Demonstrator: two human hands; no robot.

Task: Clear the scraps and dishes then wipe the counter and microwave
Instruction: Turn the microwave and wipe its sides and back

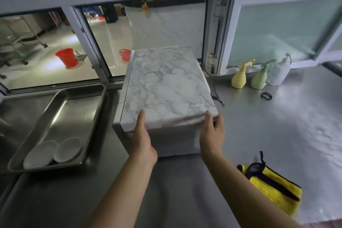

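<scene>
The microwave (166,83), covered with a marble-patterned sheet, stands on the steel counter (277,126) at the centre. My left hand (140,135) grips its front top edge near the left corner, thumb on top and fingers down the front. My right hand (212,131) grips the same edge at the right corner, thumb on top. A yellow cleaning cloth (273,189) with black trim lies on the counter at the lower right. Two white dishes (55,152) sit in a steel tray (81,98) on the left.
Three spray bottles, yellow (239,77), green (261,77) and clear (279,74), stand along the back right by a frosted window. A black ring (266,96) lies near them. A black cord (217,96) trails beside the microwave. Glass panes behind show red buckets outside.
</scene>
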